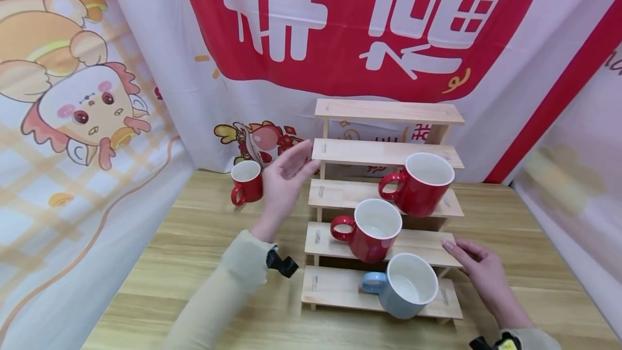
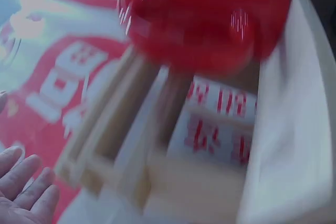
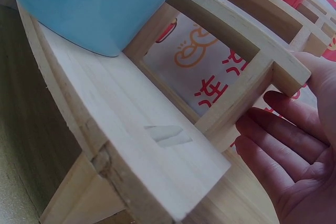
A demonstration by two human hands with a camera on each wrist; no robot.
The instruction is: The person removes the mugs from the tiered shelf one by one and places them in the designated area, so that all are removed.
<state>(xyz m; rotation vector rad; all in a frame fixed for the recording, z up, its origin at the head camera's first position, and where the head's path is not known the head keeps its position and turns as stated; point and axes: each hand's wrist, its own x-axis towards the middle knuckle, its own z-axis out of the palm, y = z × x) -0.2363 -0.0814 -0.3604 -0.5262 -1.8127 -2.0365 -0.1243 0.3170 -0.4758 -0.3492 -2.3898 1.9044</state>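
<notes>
A stepped wooden display rack (image 1: 335, 239) stands on the table. My right hand (image 1: 486, 277) holds its right end, the thumb on top of the second shelf from the bottom and the fingers (image 3: 283, 140) against the upright below. My left hand (image 1: 286, 180) is spread by the rack's upper left side, holding nothing. On the rack sit a light blue mug (image 1: 408, 288) on the bottom shelf, a red mug (image 1: 371, 236) on the second and another red mug (image 1: 423, 188) on the third. Left of my left hand, a third red mug (image 1: 250, 185) stands on the table.
A white cloth backdrop (image 1: 262, 99) with a red printed panel hangs close behind the rack. Printed cloth walls (image 1: 121, 199) flank the wood-grain table (image 1: 194, 242) on both sides. The two top shelves (image 1: 389, 111) overhang the back.
</notes>
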